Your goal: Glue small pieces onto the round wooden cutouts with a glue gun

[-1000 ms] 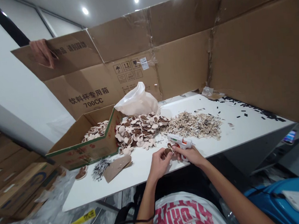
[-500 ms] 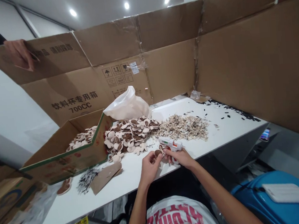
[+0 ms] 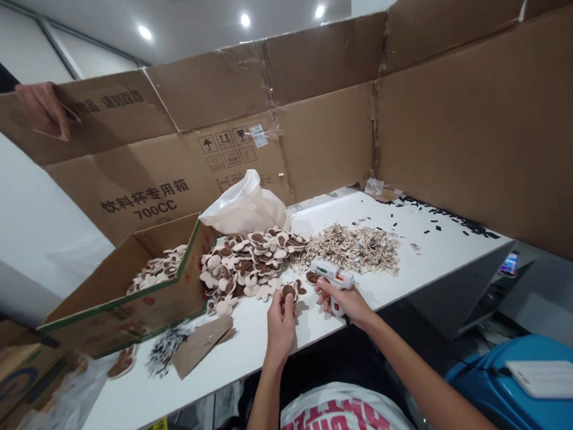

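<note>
Between the thumb and fingers of my left hand [image 3: 281, 319] is a small brown and cream felt piece [image 3: 289, 291]. My right hand [image 3: 347, 301] is closed round a white glue gun [image 3: 332, 273], whose front end points up and to the left. A brown piece [image 3: 313, 277] lies beside the gun's front end. Just beyond my hands are a heap of brown and cream felt shapes [image 3: 245, 265] and a pile of thin beige loops [image 3: 354, 246].
Tall cardboard [image 3: 329, 131] walls the back and right of the white table [image 3: 258, 351]. At the left stands an open box [image 3: 119, 316] of felt shapes. Another person's hand [image 3: 46, 109] grips the cardboard. Small black pieces [image 3: 447, 214] lie at the right.
My hands have moved apart. The felt piece has gone left with my left hand, and the glue gun is now clear of it. The view has tilted slightly.
</note>
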{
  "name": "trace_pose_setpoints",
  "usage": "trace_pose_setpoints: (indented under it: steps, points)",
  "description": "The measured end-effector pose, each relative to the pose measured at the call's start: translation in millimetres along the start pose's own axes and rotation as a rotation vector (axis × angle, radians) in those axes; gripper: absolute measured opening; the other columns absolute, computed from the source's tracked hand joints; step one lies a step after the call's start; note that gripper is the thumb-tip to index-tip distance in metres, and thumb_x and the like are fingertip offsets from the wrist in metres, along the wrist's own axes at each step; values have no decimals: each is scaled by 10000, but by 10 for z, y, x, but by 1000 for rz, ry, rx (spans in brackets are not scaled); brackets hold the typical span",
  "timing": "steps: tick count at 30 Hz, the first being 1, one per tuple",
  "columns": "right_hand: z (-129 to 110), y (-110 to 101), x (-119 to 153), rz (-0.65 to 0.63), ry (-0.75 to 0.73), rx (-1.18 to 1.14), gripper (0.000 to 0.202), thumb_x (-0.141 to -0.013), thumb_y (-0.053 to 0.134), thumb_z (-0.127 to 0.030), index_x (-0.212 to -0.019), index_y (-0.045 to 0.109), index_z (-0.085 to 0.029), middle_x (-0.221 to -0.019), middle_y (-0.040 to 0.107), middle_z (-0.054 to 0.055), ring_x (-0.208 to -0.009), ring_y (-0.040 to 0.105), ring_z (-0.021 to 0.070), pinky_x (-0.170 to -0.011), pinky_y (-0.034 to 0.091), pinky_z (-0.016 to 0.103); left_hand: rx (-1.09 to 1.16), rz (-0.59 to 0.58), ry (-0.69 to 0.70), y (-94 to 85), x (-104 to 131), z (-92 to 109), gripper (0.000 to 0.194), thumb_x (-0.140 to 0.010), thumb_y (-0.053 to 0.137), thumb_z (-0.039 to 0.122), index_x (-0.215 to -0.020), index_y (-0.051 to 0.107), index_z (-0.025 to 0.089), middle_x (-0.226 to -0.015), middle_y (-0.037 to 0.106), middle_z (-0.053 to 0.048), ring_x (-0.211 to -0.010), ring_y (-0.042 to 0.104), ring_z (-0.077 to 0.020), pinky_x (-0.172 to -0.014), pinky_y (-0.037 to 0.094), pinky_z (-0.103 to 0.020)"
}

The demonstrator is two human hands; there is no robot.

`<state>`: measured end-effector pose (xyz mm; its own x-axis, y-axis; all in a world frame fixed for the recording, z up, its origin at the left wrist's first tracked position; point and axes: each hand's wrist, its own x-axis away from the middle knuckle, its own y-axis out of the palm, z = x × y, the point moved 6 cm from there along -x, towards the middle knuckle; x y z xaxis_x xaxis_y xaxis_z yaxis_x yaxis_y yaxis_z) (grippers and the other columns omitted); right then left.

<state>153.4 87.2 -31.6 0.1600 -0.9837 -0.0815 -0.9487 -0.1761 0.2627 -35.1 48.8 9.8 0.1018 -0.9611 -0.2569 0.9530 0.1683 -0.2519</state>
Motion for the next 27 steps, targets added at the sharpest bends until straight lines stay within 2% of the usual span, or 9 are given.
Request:
trace_pose_setpoints:
  steps: [3,8,11,16,19,21,23,25,27]
  points:
    - [-34,5,16,15,-1,-20,556,-864,791,-723,-909,756,-170,-744,708,75,-558,632,177,-528,489,235,19,17,19,-12,18,22,374,-972,582,556,-853,581,202,-661,495,38,-601,464,-139,-570,366,-241]
    - [-94,14,51,61,-3,-64,575,-805,832,-728,-884,743,-165,-721,698,81,-547,611,180,-501,470,236,69,163,-13,-97,51,-46,415,-952,610,573,-786,551,198,-687,526,22,-626,499,-137,-565,372,-226]
    - [-91,10,53,77,-9,-69,571,-795,842,-718,-876,740,-162,-714,693,82,-537,600,181,-494,468,240,103,206,-17,-126,64,-64,425,-949,612,585,-785,558,197,-680,519,23,-634,520,-136,-561,386,-215]
    - [-60,3,50,65,-10,-86,575,-793,852,-707,-873,732,-150,-716,691,84,-525,591,169,-488,444,229,165,240,-16,-141,104,22,449,-912,665,592,-740,562,190,-651,514,25,-620,537,-131,-557,429,-212]
    - [-49,-6,59,66,-2,-80,575,-808,843,-705,-892,729,-147,-723,692,84,-537,597,175,-503,454,234,167,295,9,-243,153,115,403,-895,700,560,-800,646,172,-727,606,-5,-700,584,-145,-633,489,-229]
    - [-48,-14,68,73,0,-69,569,-824,832,-702,-903,731,-148,-737,694,86,-550,602,181,-513,462,242,162,355,19,-414,182,179,374,-864,739,538,-874,701,166,-807,673,-30,-761,622,-166,-695,525,-255]
    - [-48,-20,76,77,-2,-61,569,-828,827,-703,-905,733,-148,-744,694,87,-552,603,188,-510,464,252,149,449,40,-698,204,272,373,-830,774,519,-941,723,167,-874,716,-50,-802,661,-186,-741,550,-283]
    - [-44,-19,77,75,-9,-62,570,-825,830,-701,-909,734,-146,-743,693,88,-548,604,195,-504,463,262,106,584,115,-1088,235,434,375,-812,799,491,-995,710,176,-921,731,-57,-835,691,-193,-761,564,-293]
    - [-33,-23,71,82,-17,-71,566,-821,838,-694,-916,736,-145,-741,693,87,-545,604,199,-500,465,268,56,759,256,-1535,306,670,451,-795,830,437,-1131,652,194,-994,728,-55,-885,711,-189,-797,579,-304]
